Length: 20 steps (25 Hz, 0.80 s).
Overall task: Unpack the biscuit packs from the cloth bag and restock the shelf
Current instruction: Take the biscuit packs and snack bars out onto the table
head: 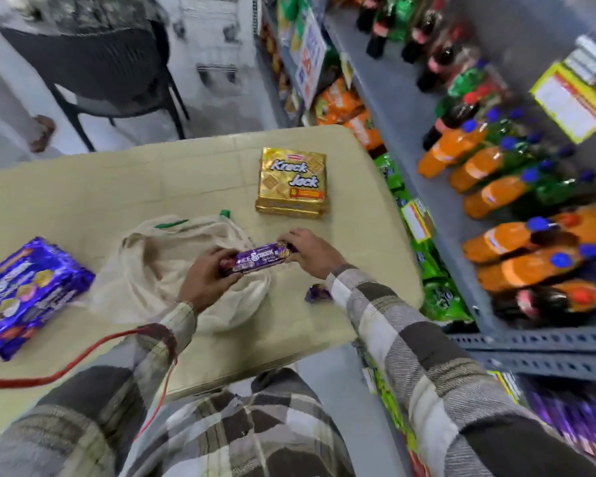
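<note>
A slim purple biscuit pack (258, 259) is held level over the cream cloth bag (159, 266). My left hand (205, 278) grips its left end and my right hand (312, 251) grips its right end. The bag lies crumpled and open on the beige table (117, 187). A gold Krack Jack pack (292, 182) lies flat beyond the bag. A large blue-purple biscuit multipack (25, 294) rests at the table's left edge. A small purple pack (319, 293) peeks out from under my right sleeve. The grey metal shelf (406, 111) stands to the right.
The shelf carries orange soda bottles (496, 197), dark cola bottles (427, 39), green packs (437, 290) and orange snack bags (344, 108). A red cable (69, 364) crosses the table's near left. A dark chair (104, 74) stands on the floor behind the table.
</note>
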Each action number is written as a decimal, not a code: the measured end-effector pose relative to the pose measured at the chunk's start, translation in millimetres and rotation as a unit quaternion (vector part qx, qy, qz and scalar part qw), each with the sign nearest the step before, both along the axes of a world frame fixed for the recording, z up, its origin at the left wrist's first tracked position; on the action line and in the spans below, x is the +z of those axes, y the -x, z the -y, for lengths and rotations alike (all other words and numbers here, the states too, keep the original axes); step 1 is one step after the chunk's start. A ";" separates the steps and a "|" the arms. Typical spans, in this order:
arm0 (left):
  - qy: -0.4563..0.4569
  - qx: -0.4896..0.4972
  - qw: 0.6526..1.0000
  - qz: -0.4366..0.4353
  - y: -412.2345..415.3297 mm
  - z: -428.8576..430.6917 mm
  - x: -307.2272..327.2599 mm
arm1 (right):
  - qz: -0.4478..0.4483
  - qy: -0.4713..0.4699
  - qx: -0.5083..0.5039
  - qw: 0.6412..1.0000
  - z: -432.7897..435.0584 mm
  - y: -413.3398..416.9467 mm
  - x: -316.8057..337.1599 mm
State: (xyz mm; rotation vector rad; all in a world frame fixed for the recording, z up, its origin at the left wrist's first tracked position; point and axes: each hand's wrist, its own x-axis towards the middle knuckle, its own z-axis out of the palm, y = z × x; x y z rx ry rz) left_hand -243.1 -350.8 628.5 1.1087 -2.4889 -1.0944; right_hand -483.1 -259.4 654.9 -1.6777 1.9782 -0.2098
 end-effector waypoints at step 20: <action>-0.030 -0.145 0.986 0.070 159.7 -118.0 -55.5 | 0.000 -0.079 -0.175 0.981 -163.1 119.4 -62.6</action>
